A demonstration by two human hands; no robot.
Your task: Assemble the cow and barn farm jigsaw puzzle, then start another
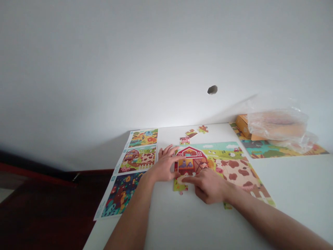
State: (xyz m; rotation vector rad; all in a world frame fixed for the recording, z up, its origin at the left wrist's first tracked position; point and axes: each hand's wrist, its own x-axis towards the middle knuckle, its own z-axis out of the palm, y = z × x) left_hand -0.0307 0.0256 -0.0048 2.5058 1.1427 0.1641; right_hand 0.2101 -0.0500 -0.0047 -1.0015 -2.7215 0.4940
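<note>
A partly assembled farm jigsaw puzzle [238,170] lies on the white table, showing a red barn and a spotted cow. My left hand [166,165] rests at its left edge with fingers spread, the thumb touching the border by the barn. My right hand [209,185] lies over the lower part. Its index finger is stretched onto a green puzzle piece [180,187] at the lower left corner, while the other fingers curl under. Part of the puzzle's lower side is hidden beneath this hand and forearm.
Loose puzzle pieces [191,133] lie beyond the puzzle, near the wall. A sheet of three printed pictures [137,158] is on the left. At the back right, an orange box [242,125] and a clear plastic bag [278,121] sit on another colourful picture [262,148].
</note>
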